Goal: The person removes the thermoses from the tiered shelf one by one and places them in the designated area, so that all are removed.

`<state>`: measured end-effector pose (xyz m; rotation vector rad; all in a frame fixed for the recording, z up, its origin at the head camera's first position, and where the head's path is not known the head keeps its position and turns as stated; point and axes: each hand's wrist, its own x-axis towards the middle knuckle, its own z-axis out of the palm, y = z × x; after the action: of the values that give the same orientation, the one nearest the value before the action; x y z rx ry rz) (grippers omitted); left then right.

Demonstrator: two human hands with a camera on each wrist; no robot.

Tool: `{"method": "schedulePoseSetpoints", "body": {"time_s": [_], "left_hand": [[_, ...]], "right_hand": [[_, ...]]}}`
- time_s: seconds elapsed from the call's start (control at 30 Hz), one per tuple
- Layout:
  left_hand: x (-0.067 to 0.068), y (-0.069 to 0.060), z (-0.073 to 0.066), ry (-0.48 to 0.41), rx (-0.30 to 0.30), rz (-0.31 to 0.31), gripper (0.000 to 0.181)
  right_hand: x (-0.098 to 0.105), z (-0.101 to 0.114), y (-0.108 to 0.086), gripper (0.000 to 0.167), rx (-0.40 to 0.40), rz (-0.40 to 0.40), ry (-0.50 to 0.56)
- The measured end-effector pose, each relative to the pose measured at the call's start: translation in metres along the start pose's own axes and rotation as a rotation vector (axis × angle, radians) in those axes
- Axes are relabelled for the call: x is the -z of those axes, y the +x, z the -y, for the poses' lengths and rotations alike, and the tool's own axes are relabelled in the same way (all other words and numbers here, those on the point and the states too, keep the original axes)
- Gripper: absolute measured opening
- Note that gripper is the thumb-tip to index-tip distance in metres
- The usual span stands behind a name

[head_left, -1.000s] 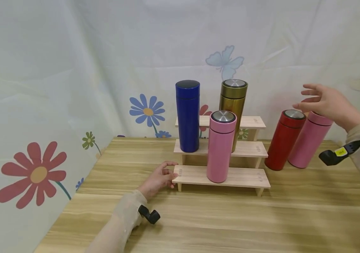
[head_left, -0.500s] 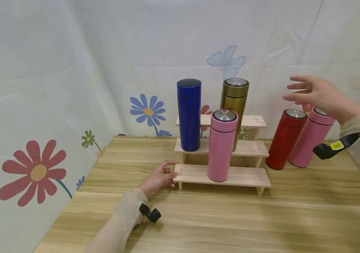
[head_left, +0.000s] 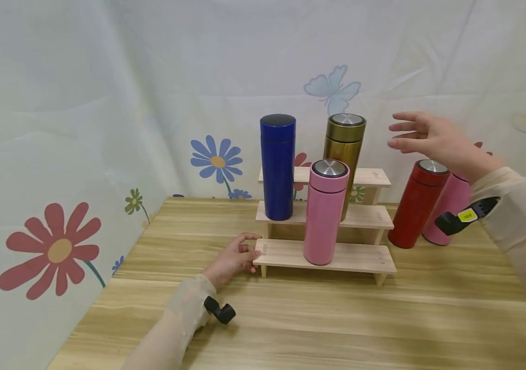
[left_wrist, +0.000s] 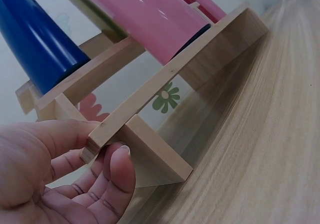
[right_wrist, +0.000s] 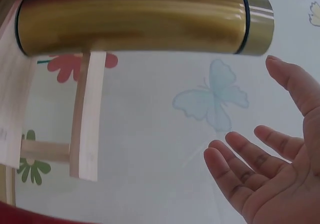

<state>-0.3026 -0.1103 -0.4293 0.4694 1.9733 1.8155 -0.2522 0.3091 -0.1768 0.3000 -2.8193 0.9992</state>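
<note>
The left hand pinches the left end of the lowest shelf of a three-tier wooden stand; in the left wrist view, thumb and fingers grip the board's corner. The right hand hovers empty, fingers spread, right of the gold bottle and above the red bottle. The gold bottle and a blue bottle stand on the middle shelf. On the lowest shelf is a pink bottle. In the right wrist view, the open palm faces the gold bottle, apart from it.
A second pink bottle stands on the wooden table behind the red bottle, right of the stand, partly hidden by the right arm. Behind the table hangs a pale cloth printed with flowers and a butterfly.
The right hand has moved left, from over the right pink bottle's lid toward the gold bottle, rising at first. The left hand keeps its grip on the shelf, and the bottles stay in place.
</note>
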Motion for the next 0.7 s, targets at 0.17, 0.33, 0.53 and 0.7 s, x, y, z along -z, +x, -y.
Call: {"method": "schedulePoseSetpoints", "body": {"time_s": [0.17, 0.33, 0.53, 0.7], "left_hand": [[-0.005, 0.0, -0.002, -0.003, 0.005, -0.01, 0.049], [-0.008, 0.0, -0.002, -0.016, 0.009, -0.025, 0.048], [-0.01, 0.001, -0.003, -0.013, 0.0, -0.016, 0.051], [-0.01, 0.001, -0.002, -0.013, 0.005, -0.014, 0.051]], "right_hand": [[-0.013, 0.007, 0.003, 0.068, 0.046, -0.004, 0.041], [-0.026, 0.014, 0.007, 0.069, 0.056, -0.005, 0.075], [-0.037, 0.021, 0.011, 0.075, 0.061, 0.002, 0.123], [-0.045, 0.025, 0.015, 0.076, 0.064, 0.014, 0.168]]}}
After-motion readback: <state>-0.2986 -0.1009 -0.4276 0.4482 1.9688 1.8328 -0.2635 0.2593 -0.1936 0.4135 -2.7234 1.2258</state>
